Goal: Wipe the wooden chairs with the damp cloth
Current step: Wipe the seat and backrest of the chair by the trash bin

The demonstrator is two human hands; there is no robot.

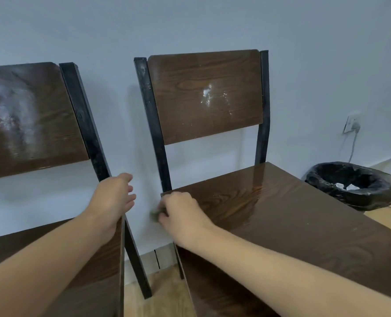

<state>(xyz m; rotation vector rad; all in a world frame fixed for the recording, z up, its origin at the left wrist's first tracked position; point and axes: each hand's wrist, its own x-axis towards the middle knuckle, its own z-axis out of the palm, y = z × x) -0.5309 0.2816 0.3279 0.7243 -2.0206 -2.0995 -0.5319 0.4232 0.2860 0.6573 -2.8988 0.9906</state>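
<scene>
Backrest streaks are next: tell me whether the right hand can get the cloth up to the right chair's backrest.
Probably yes. The right hand holds the cloth at the seat's back left corner, and nothing stands between it and the backrest just above.

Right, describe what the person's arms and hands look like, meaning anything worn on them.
Both arms are bare up to the frame edge: no sleeves show. The left hand and right hand wear no gloves, and no rings, watch or bracelets can be seen. The fingers are partly blurred, so small details there cannot be told.
</scene>
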